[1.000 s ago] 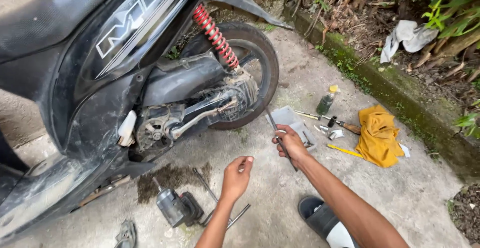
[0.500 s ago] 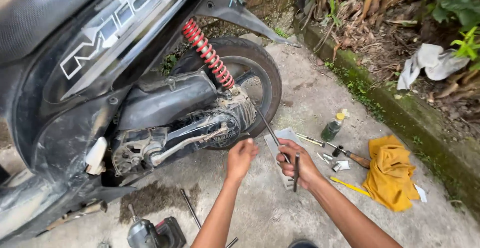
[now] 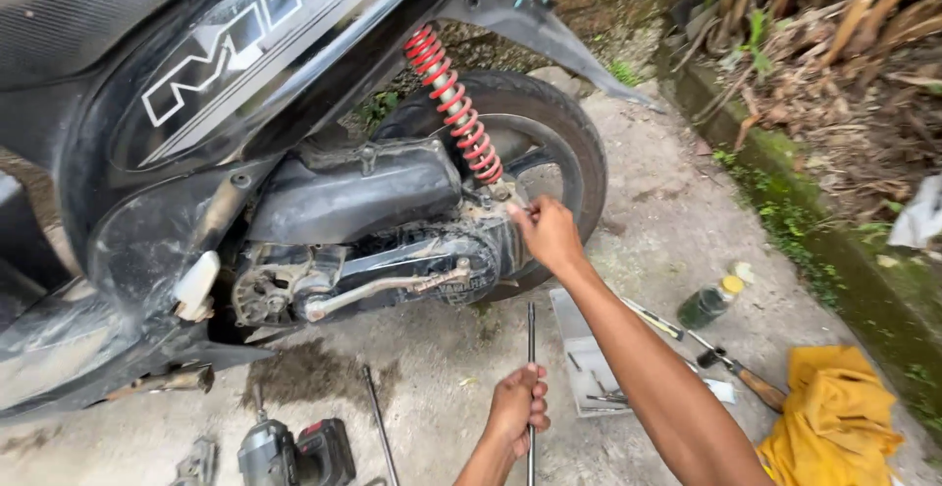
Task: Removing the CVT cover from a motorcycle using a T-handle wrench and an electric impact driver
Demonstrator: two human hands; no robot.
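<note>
One head-worn view looks down, close, at the scooter's rear wheel [image 3: 549,172] far left, concrete ground [image 3: 667,251] near.

red spring [image 3: 454,103], yellow cloth [image 3: 834,417] — black scooter [image 3: 196,103]

Two bare forearms in view, no sleeves, gloves, rings or watch; left hand [image 3: 517,409] and right hand [image 3: 549,234] uncovered.

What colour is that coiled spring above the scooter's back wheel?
The spring is red, wound around a silvery rod; the head view shows it clearly.
</note>
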